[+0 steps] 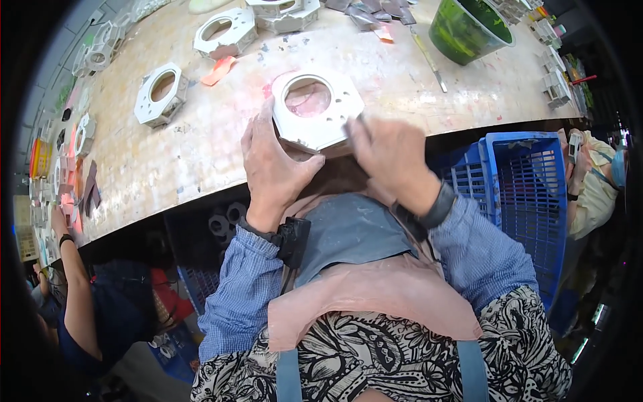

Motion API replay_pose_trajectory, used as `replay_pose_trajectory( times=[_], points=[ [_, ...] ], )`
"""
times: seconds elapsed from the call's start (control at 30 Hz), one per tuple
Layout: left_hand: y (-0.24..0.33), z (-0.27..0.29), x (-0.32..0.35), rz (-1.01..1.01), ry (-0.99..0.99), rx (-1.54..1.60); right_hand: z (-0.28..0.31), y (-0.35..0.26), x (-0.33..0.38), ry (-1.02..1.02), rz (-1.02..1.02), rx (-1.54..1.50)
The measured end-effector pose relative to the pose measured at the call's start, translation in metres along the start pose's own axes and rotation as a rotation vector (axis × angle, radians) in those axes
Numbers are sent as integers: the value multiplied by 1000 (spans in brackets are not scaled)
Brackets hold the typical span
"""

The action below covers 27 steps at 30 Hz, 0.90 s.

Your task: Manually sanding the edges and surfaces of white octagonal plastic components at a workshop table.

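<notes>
While the left hand clamps the near-left corner of a white octagonal housing with a round bore, thumb wrapped under its near edge, the right hand pinches something small against the near-right edge; what it is can't be made out, probably a small piece of abrasive or a scraper. The part sits at the near edge of the stained workbench, tilted toward the person and partly over the lap, above a pink-and-grey apron. Judgement: edge finishing on this piece is mid-way, with the right-hand side being worked and the far edges beyond the grip untouched by either hand. Further out from the grip lie similar white housings, which look waiting or done; can't tell which. Pink scraps lie up-left of the grip, a green tub and a thin rod-like tool up-right. A blue crate stands right of the right wrist. Other people's arms show at the far left and right edges, not involved.
</notes>
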<state>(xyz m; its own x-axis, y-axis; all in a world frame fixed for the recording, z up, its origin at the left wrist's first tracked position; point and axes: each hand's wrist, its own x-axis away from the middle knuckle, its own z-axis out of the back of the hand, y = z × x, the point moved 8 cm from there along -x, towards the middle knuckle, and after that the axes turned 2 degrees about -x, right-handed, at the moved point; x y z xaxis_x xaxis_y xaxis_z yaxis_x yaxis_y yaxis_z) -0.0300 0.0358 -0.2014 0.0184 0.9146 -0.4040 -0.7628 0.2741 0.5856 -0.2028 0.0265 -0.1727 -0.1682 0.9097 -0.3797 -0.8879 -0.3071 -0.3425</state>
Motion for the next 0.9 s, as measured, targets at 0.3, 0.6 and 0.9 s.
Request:
replay_pose_trajectory(
  times=[0.3, 0.6, 0.9],
  points=[
    [1, 0, 0, 0, -7, -20, 2, -20, 1, 30, 192, -85],
    [-1, -1, 1, 29, -4, -9, 13, -26, -7, 104, 318, -202],
    [0, 1, 0, 27, -14, -1, -1, -9, -38, 52, 307, -23]
  ],
)
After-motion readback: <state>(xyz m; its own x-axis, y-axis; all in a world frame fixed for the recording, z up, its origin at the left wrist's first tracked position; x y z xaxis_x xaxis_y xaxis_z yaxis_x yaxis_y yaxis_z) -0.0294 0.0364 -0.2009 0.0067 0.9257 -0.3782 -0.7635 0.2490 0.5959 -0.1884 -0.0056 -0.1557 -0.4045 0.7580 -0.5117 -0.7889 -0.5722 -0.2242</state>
